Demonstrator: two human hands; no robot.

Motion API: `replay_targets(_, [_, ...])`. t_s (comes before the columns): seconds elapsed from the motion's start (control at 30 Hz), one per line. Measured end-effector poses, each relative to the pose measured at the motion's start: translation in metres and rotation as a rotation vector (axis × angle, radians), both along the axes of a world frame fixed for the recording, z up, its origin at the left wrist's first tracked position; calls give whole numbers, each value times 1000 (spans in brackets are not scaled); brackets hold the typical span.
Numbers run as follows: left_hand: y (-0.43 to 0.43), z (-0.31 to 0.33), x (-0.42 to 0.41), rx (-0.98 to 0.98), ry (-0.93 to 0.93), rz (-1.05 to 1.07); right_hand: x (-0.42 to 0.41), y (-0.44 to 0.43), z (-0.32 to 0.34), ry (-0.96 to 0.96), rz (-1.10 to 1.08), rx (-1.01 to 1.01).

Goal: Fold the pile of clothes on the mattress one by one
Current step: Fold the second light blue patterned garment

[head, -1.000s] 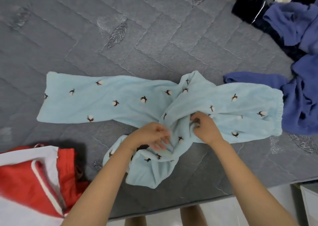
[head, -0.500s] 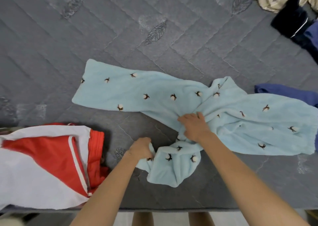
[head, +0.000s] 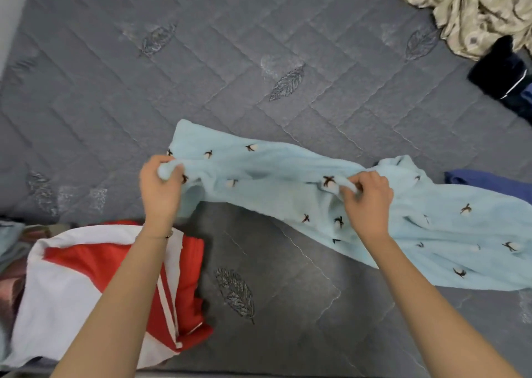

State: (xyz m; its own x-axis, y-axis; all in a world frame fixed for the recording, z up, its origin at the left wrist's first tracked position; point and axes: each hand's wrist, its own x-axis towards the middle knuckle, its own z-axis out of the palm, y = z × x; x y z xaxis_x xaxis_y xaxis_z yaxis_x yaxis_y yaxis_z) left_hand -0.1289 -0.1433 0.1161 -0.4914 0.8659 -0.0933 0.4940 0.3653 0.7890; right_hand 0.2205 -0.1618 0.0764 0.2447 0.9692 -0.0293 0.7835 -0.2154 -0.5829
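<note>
Light blue fleece trousers [head: 276, 176] with small cotton-flower prints stretch across the grey quilted mattress [head: 201, 61], from the middle to the right edge. My left hand [head: 159, 187] grips the bunched end of a leg at the left. My right hand [head: 365, 199] pinches the fabric near the middle of the garment. The stretch of cloth between my hands is lifted a little off the mattress.
A folded red and white garment [head: 86, 285] lies at the lower left near the mattress edge. A beige patterned cloth [head: 466, 9] is heaped at the top right, a dark navy garment [head: 501, 75] below it, and a purple-blue piece [head: 483, 182] at the right.
My left hand has carried the near leg up and to the left over the other leg. My right hand now pinches the middle. The view has shifted left.
</note>
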Motion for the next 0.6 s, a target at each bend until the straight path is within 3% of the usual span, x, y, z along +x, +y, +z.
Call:
replay_targets(0.1, [1, -11, -21, -28, 90, 34, -7, 1, -10, -85, 74, -171])
replay_targets(0.2, [-1, -33, -35, -243, 202, -39, -16, 5, -18, -65, 211, -272])
replay_targets(0.33, [8, -53, -39, -468, 48, -59, -29, 18, -25, 20, 209, -253])
replay_targets(0.5, [28, -72, -40, -392, 256, -131, -50, 43, -43, 63, 176, -308])
replay_targets(0.6, [41, -87, -52, -429, 260, -143, -55, 56, -55, 21, 170, -398])
